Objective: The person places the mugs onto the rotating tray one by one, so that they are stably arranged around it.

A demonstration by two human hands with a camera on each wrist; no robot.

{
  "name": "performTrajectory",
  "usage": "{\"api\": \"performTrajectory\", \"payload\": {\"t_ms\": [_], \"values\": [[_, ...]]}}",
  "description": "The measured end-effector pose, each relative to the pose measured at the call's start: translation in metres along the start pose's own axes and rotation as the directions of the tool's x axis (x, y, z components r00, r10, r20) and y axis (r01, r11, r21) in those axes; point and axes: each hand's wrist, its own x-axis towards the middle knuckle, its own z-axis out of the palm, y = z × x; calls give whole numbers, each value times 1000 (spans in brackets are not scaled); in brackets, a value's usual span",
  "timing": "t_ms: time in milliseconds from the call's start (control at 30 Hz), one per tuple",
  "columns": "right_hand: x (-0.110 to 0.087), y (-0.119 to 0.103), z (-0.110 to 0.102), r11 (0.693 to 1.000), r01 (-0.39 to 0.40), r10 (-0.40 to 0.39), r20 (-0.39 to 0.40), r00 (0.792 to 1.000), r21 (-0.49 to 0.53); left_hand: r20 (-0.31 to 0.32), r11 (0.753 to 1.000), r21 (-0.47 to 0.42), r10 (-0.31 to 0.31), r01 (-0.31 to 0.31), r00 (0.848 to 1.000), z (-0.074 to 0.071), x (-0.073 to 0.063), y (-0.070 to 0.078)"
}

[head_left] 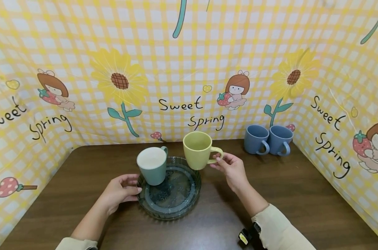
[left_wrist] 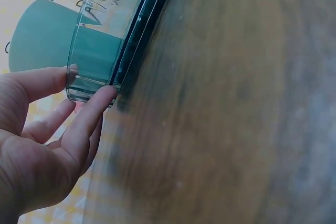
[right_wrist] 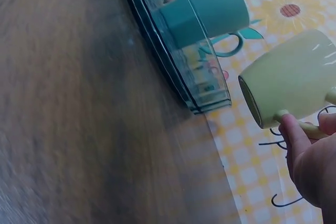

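Note:
A round clear glass tray (head_left: pixel 176 199) with a raised rim lies on the table, a green mug (head_left: pixel 153 170) with a pale inside standing in its left part. My left hand (head_left: pixel 120 192) grips the tray's left rim; the left wrist view shows thumb and fingers on the glass wall (left_wrist: pixel 92 77). My right hand (head_left: pixel 232 170) pinches the handle of a yellow-green mug (head_left: pixel 197 152). That mug hangs in the air at the tray's back right, and the right wrist view shows its base (right_wrist: pixel 251 100) clear of the tray.
Two blue mugs (head_left: pixel 256 139) stand side by side at the table's back right, handles toward the right front. A yellow checked cloth (head_left: pixel 189 62) with printed flowers and words walls in the brown table (head_left: pixel 270 194) at the back and sides.

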Motion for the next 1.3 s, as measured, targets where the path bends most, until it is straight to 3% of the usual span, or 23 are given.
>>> {"api": "performTrajectory", "payload": {"t_ms": [633,1300], "values": [[-6,20,21,996,-44,42,25,999,78,4,1000,-23,-15,16,1000,0,-1,-2],[-6,33,34,993,-116,115,62,991,8,6,999,-32,-12,12,1000,1,-2,-2]]}}
